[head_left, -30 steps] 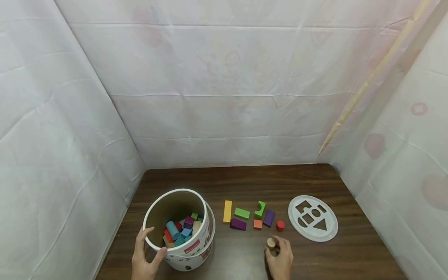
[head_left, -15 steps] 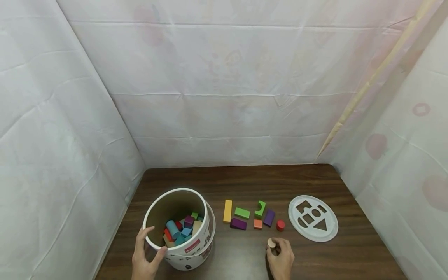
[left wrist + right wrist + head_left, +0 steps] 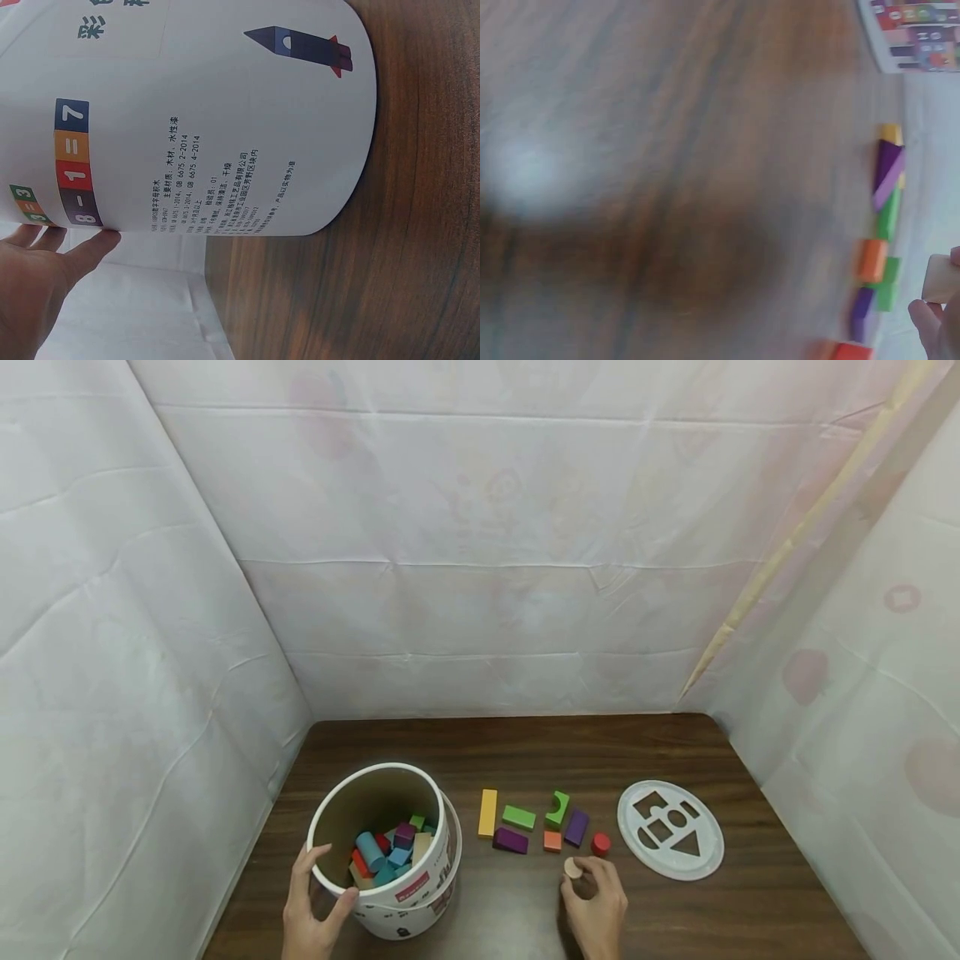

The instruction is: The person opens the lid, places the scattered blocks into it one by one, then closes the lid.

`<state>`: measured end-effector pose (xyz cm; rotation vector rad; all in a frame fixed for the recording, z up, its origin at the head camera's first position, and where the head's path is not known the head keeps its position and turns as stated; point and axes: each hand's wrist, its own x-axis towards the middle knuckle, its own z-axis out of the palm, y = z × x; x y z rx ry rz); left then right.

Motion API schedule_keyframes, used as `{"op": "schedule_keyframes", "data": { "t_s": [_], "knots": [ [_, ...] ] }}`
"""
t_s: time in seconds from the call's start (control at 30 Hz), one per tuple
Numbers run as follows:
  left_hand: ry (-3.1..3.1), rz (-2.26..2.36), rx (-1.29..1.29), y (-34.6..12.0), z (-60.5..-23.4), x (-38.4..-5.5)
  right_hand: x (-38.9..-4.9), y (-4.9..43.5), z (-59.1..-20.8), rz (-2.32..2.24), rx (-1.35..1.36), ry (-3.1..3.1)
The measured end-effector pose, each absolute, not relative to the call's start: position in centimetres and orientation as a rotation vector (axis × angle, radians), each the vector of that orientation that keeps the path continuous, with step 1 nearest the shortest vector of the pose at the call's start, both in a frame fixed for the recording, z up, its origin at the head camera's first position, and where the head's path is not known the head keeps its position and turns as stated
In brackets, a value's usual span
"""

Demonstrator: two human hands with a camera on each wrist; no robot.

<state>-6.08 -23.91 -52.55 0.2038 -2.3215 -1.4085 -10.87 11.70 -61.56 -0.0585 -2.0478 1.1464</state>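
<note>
On the left of the table stands a white printed bucket (image 3: 411, 893) of coloured wooden blocks. My left hand (image 3: 311, 910) grips its near-left rim, the index finger over the edge and the thumb at the front. In the left wrist view that hand's fingers (image 3: 94, 251) lie against the bucket's printed side (image 3: 247, 112). My right hand (image 3: 597, 902) pinches a small plain-wood cylinder block (image 3: 573, 868) between thumb and fingers, just nearer to me than the loose blocks. In the right wrist view this wooden block (image 3: 939, 279) shows at the right edge, above the table.
Several loose blocks lie mid-table: a yellow bar (image 3: 487, 813), a green block (image 3: 519, 817), a green arch (image 3: 557, 809), purple blocks (image 3: 511, 840), an orange block (image 3: 552, 841) and a red cylinder (image 3: 601, 844). Right of them lies a white shape-sorter lid (image 3: 693, 839). White cloth walls (image 3: 487, 610) surround the table.
My right hand has shifted slightly left and away from me, carrying the wooden cylinder toward the row of loose blocks. My left hand and the bucket stay put.
</note>
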Motion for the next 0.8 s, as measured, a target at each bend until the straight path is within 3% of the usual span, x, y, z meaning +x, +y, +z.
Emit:
{"op": "schedule_keyframes", "data": {
  "t_s": [0.5, 0.8],
  "knots": [
    [-2.336, -1.368, 0.196, -23.9, -52.5, -6.1, -11.0, 9.8, -55.9, 1.347, 0.125, -1.967],
    [-2.333, -1.381, 0.205, -23.9, -52.6, -6.1, -10.2, 8.5, -50.4, 1.312, 0.213, -1.919]
  ]
}}
